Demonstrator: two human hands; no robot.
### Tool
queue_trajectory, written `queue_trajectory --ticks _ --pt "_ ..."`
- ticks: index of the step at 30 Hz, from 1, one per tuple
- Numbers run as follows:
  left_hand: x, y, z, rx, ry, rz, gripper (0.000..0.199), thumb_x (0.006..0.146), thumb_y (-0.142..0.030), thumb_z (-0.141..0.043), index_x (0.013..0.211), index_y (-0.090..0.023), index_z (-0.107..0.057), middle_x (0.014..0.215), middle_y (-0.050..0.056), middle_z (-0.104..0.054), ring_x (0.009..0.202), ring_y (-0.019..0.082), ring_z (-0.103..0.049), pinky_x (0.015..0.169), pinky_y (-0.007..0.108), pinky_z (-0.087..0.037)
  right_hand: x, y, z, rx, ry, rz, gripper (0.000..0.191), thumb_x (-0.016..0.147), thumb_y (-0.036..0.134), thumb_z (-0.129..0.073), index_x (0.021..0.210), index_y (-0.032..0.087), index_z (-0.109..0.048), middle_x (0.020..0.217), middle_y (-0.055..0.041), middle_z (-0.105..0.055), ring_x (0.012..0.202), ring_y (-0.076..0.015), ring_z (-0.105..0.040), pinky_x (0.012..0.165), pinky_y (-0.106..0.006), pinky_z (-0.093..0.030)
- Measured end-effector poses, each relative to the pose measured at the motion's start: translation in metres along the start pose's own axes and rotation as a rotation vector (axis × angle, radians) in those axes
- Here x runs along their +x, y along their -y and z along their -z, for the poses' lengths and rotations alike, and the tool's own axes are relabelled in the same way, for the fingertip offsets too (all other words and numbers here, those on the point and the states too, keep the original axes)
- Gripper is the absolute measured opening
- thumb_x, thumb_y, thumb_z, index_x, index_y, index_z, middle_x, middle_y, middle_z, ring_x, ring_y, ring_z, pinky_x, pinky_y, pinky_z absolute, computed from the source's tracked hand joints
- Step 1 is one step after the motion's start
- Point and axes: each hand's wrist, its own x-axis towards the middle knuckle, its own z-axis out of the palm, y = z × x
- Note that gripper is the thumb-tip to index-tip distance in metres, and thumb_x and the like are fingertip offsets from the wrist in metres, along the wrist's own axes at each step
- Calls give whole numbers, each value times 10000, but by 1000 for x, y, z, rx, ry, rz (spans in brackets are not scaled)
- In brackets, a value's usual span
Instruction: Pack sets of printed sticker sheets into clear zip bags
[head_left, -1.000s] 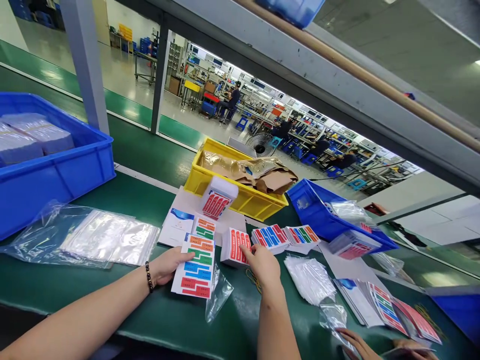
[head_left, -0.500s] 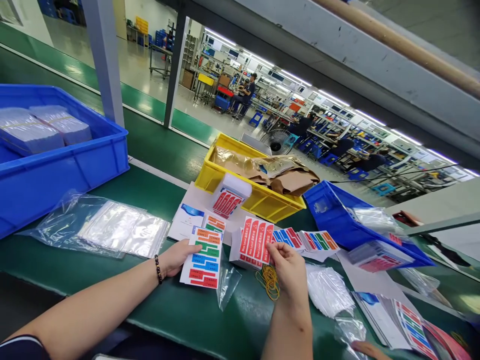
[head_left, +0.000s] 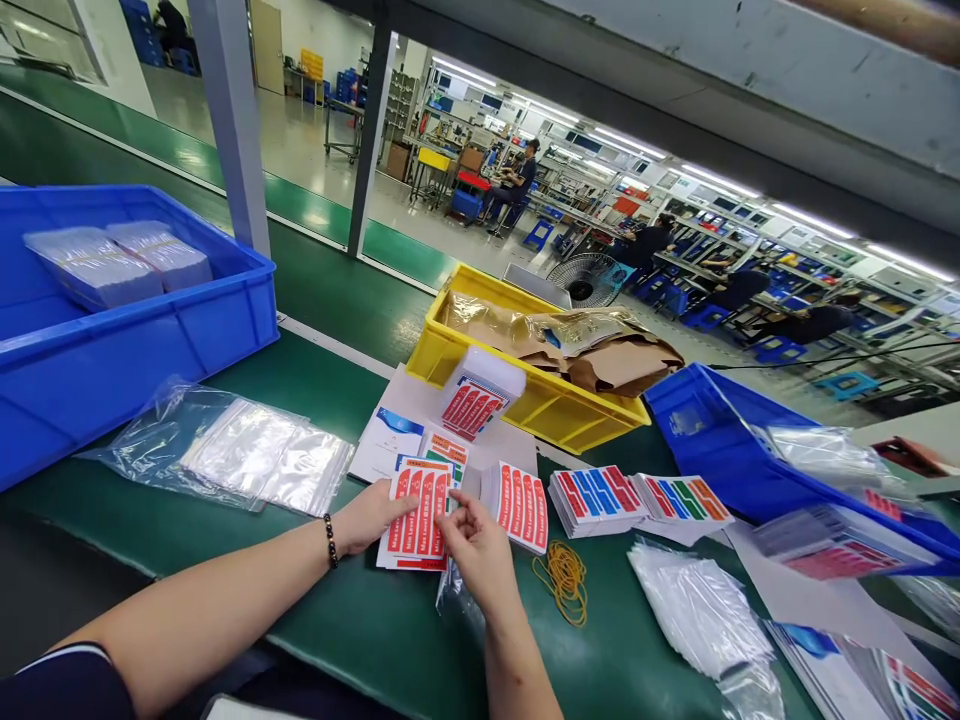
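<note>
My left hand [head_left: 369,515] is closed on the left edge of some cards, its thumb on top. A red-striped label card [head_left: 418,515] lies over the multicoloured card, whose edges show behind it. My right hand [head_left: 476,545] pinches the right edge of the red card. Just right of it stands a stack of red label cards [head_left: 523,508]. Two stacks with coloured stripes, one red and blue [head_left: 598,496], one multicoloured [head_left: 684,502], sit further right. Yellow rubber bands [head_left: 562,582] lie near my right hand. A clear bag is partly hidden below the cards.
Blue bin [head_left: 142,350] at left, yellow bin [head_left: 525,395] with brown paper behind, tilted blue bin [head_left: 720,440] at right. Clear bags [head_left: 262,455] lie left, more bags [head_left: 701,605] right. A post [head_left: 229,120] rises behind; people sit in the background.
My right hand has moved left from the red stack, bringing a red card over the multicoloured card in my left hand. The camera view has shifted; a person's hand at lower right is gone from view.
</note>
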Motion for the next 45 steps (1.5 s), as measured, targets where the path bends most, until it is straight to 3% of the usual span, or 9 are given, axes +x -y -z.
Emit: queue_trajectory --ticks 4,9,13,17,20,26,34,41,45 --pt "-2 -1 1 132 46 21 564 615 -514 -743 968 -95 -605 904 116 -676 781 228 -632 742 344 -487 1 -5 -1 126 -99 53 495 749 449 -632 1110 143 -487 824 -43 -584 633 -132 -557 570 -255 -490" --pt "-9 -16 1 503 189 -93 500 767 -529 -586 1054 -120 -566 1031 110 -645 882 220 -609 758 300 -472 1 -5 7 467 101 2 348 747 403 -677 955 151 -557 930 -106 -654 828 -206 -635 717 -338 -548" --pt "-10 -29 5 1006 2 -180 296 795 -384 -569 968 -143 -576 773 34 -641 670 167 -566 601 242 -396 4 3 23 688 -388 12 494 621 354 -787 1010 157 -556 860 -62 -668 735 -160 -638 597 -244 -552" --pt "-9 -31 7 1223 239 -312 152 805 -207 -523 719 -169 -643 724 32 -625 723 161 -556 688 241 -392 7 8 24 787 -591 57 522 555 304 -825 973 164 -545 791 -19 -660 644 -121 -618 497 -177 -518" --pt "-10 -32 6 1149 402 -398 183 836 -249 -522 765 -178 -675 810 57 -622 817 174 -554 772 248 -407 5 5 15 736 -498 36 481 621 322 -791 990 156 -531 843 -47 -663 653 -132 -624 519 -208 -537" --pt "-14 -39 5 978 287 -335 188 824 -285 -545 729 -162 -652 811 35 -591 788 154 -545 754 242 -413 1 -1 14 532 -292 78 491 730 376 -706 1094 154 -461 986 -114 -648 894 -211 -637 790 -346 -548" --pt "-10 -32 7 927 191 -342 167 787 -281 -558 694 -150 -602 826 14 -444 783 143 -472 755 252 -378 -4 -6 10 504 -35 26 798 770 403 -670 1369 221 -175 823 -43 -665 663 -184 -638 594 -306 -540" --pt "-7 -18 1 694 45 -416 159 770 -281 -576 705 -143 -623 925 56 -500 890 173 -498 833 283 -372 -4 -1 11 43 228 198 299 842 449 -554 774 188 -682 1037 -84 -592 1012 -216 -550 891 -355 -443" --pt "-8 -12 -2 642 29 -411 176 767 -297 -586 695 -142 -627 896 57 -519 877 170 -509 828 286 -386 -6 5 14 30 452 196 259 840 426 -561 934 225 -694 1005 -65 -606 976 -198 -556 876 -344 -430"
